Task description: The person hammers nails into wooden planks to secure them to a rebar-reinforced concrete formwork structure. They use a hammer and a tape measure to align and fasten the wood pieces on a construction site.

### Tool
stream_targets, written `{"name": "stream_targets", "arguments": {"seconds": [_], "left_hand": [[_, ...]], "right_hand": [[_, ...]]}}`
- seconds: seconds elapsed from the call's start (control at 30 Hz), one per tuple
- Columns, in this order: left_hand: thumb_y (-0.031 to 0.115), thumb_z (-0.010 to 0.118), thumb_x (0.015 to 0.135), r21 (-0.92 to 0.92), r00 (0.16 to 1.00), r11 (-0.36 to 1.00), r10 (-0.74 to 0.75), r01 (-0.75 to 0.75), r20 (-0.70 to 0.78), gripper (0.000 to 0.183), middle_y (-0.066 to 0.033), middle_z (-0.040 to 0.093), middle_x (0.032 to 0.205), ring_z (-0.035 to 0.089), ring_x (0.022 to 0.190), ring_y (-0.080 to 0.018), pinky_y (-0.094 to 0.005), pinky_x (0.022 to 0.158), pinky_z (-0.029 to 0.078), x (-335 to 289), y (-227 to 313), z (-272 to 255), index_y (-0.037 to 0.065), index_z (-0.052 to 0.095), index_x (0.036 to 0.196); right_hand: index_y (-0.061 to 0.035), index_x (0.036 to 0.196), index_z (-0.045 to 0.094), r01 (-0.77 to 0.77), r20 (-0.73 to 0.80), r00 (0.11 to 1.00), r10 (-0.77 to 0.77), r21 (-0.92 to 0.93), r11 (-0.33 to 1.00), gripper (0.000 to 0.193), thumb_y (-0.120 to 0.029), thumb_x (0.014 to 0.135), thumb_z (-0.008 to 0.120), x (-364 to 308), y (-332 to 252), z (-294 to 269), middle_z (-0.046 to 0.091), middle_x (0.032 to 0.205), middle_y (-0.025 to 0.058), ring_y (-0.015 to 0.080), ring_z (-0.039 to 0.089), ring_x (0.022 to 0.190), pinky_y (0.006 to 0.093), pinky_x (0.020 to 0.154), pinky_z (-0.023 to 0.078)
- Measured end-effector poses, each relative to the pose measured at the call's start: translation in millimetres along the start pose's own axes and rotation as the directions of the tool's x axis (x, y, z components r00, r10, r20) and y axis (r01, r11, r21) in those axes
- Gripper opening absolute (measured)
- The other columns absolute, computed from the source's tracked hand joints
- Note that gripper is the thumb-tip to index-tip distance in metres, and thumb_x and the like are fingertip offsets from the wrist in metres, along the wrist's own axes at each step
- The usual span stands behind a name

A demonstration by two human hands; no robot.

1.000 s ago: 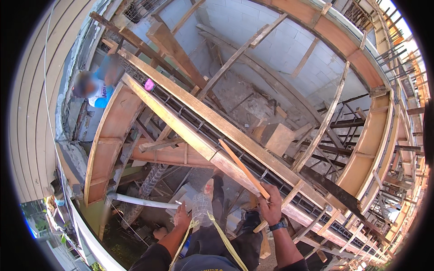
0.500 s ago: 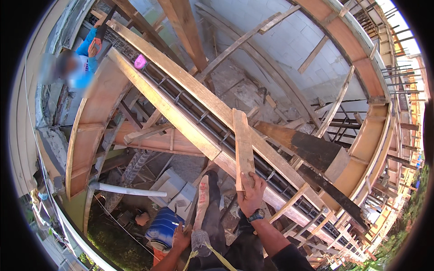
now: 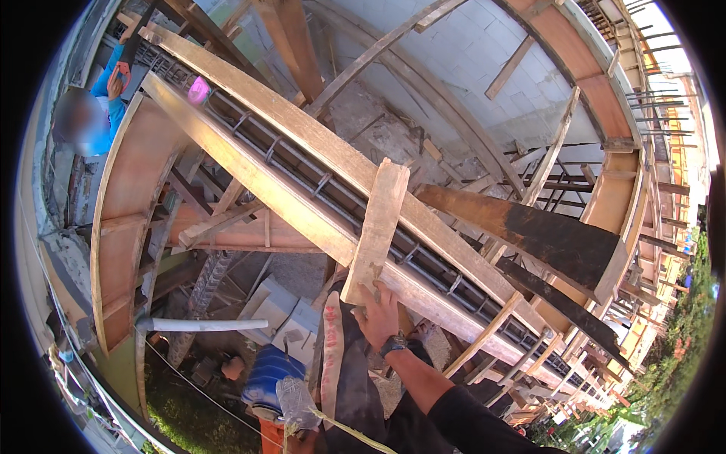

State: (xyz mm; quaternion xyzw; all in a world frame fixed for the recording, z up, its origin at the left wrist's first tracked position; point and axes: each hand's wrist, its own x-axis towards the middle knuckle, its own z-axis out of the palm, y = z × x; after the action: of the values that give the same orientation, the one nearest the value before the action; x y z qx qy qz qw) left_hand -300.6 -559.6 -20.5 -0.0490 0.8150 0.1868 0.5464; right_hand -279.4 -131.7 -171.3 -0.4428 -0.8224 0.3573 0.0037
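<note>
My right hand [image 3: 376, 316], with a dark watch at the wrist, grips the near end of a short wooden board [image 3: 378, 227]. The board lies across the two long side planks of a beam form [image 3: 302, 216], over the steel reinforcing bars [image 3: 325, 181] between them. At the lower edge, my left hand [image 3: 302, 440] shows only in part, beneath a clear plastic bag [image 3: 296, 403] on a yellowish strap. Its fingers are hidden. Close to it are an orange item [image 3: 271, 433] and a blue container [image 3: 274, 378].
A co-worker in a blue sleeve [image 3: 115, 113] holds a handsaw [image 3: 121, 72] at the form's far left end. A pink object [image 3: 199, 90] sits in the form there. A dark-stained timber [image 3: 552, 238] lies to the right. Below are pale blocks [image 3: 295, 325] and a white pipe [image 3: 204, 324].
The short board has shifted left along the form and tilted, its near end toward me, with my right hand on it. My left hand has dropped toward the lower edge. The view has shifted.
</note>
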Motion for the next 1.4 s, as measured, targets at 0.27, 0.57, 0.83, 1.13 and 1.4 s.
{"name": "stream_targets", "arguments": {"seconds": [0.27, 0.57, 0.83, 1.13, 1.4], "left_hand": [[0.034, 0.072, 0.095, -0.185, 1.0, 0.982, -0.031, 0.031, 0.002, 0.075, -0.0199, 0.058, 0.14, 0.06, 0.123, -0.0309, -0.0425, 0.097, 0.051, -14, 29, 5, 0.003, 0.037, 0.155], [0.033, 0.069, 0.098, 0.13, 0.972, 0.982, 0.16, -0.138, -0.174, 0.056, -0.0174, 0.061, 0.131, 0.058, 0.119, -0.0301, -0.0405, 0.096, 0.05, -16, -42, 28, 0.001, 0.051, 0.141], [0.024, 0.069, 0.097, -0.312, 0.993, 0.947, -0.104, 0.079, -0.064, 0.048, -0.0126, 0.06, 0.126, 0.058, 0.115, -0.0247, -0.0369, 0.092, 0.05, -31, -25, 41, 0.002, 0.053, 0.137], [0.015, 0.069, 0.097, -0.521, 0.993, 0.851, -0.105, 0.06, -0.057, 0.046, -0.0087, 0.058, 0.126, 0.057, 0.113, -0.0199, -0.0338, 0.09, 0.051, -29, -12, 42, 0.004, 0.052, 0.138], [0.012, 0.069, 0.097, -0.636, 0.987, 0.762, 0.02, -0.119, -0.161, 0.067, -0.0084, 0.055, 0.132, 0.057, 0.114, -0.0205, -0.0347, 0.094, 0.051, -25, 22, 34, 0.007, 0.037, 0.156]], "right_hand": [[0.0022, 0.138, 0.046, 0.002, -0.369, 0.928, 0.049, 0.136, 0.991, 0.063, -0.026, 0.09, 0.077, 51, 35, 10, 0.054, 0.127, 0.0201, 0.0288, 0.06, 0.101, 0.0372, 0.083, 0.051], [-0.003, 0.108, 0.06, -0.542, 0.362, 0.827, 0.431, 0.718, 0.436, 0.026, -0.025, 0.099, 0.07, 121, 62, -17, 0.06, 0.071, -0.0028, 0.0064, 0.053, 0.059, 0.0266, 0.054, 0.047], [-0.0045, 0.106, 0.058, -0.291, 0.136, 0.919, 0.369, 0.866, 0.407, 0.018, -0.022, 0.103, 0.064, 148, 61, -38, 0.049, 0.069, -0.0034, 0.0052, 0.047, 0.057, 0.0256, 0.051, 0.044], [-0.0071, 0.1, 0.054, -0.309, 0.146, 0.897, 0.417, 0.882, 0.355, 0.025, -0.03, 0.104, 0.062, 156, 61, -21, 0.05, 0.072, -0.0028, 0.0066, 0.048, 0.059, 0.0263, 0.053, 0.046], [-0.006, 0.101, 0.053, -0.261, 0.111, 0.9, 0.422, 0.912, 0.317, 0.028, -0.031, 0.102, 0.066, 153, 62, -5, 0.052, 0.073, -0.0023, 0.0066, 0.05, 0.062, 0.0266, 0.057, 0.05]]}}
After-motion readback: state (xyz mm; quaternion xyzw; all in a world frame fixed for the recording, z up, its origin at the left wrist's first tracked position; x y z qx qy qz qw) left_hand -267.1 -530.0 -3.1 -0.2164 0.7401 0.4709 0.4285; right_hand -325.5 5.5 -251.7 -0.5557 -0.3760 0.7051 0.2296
